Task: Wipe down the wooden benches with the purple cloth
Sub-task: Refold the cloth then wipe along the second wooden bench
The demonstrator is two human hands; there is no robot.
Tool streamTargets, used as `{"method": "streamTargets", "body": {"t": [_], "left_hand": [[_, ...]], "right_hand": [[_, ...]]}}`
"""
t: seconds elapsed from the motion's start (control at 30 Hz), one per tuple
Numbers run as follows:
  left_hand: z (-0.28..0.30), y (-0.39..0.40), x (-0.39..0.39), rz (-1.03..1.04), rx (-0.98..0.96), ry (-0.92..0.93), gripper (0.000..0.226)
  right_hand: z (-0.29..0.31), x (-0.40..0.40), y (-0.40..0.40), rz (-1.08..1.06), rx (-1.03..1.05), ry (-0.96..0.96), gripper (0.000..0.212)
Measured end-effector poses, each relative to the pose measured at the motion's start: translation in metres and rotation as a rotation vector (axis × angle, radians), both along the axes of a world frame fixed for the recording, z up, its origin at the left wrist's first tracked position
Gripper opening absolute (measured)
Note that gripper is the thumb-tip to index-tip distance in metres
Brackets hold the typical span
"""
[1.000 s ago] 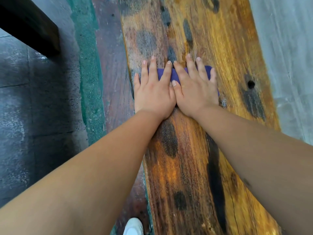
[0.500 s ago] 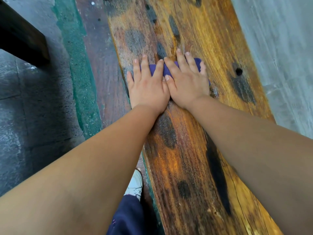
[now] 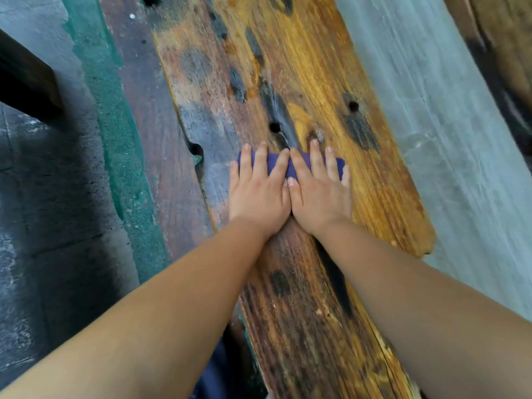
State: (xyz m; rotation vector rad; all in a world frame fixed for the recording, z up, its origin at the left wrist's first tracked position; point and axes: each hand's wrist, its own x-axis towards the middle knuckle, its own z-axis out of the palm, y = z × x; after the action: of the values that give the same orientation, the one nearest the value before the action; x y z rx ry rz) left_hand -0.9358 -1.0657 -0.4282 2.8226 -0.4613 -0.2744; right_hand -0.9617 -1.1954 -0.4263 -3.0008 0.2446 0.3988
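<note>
Table [image 3: 331, 82]: orange-yellow wood grain on the right, faded grey-brown on the left, with scattered black patches and dark round holes. Cloth [image 3: 275, 164]: solid dark purple. Floor [image 3: 431, 110], right: pale grey. Floor stripe [image 3: 115, 125], left: green, bordering a reddish-brown band.

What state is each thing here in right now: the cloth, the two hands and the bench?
purple cloth: folded into a strip, flat on the bench, pinned under both hands.
left hand: palm down, fingers spread, pressing the cloth.
right hand: palm down beside the left, touching it, pressing the cloth.
wooden bench: worn, dark-stained, with small round holes.
</note>
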Motion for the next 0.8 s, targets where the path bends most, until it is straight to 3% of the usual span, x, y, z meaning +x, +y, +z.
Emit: {"method": "streamTargets", "body": {"t": [0.17,0.4,0.8], "left_hand": [[0.002,-0.016,-0.037,-0.045,0.035,0.036,0.059],[-0.005,-0.017,-0.023,-0.008,0.013,0.025,0.057],[-0.007,-0.035,0.136,-0.009,0.011,-0.027,0.057]], "right_hand": [[0.001,-0.045,-0.013,-0.08,-0.005,0.022,0.063],[-0.007,-0.019,-0.026,0.032,-0.019,0.025,0.061],[-0.012,0.139,-0.042,-0.027,0.038,-0.014,0.057]]}}
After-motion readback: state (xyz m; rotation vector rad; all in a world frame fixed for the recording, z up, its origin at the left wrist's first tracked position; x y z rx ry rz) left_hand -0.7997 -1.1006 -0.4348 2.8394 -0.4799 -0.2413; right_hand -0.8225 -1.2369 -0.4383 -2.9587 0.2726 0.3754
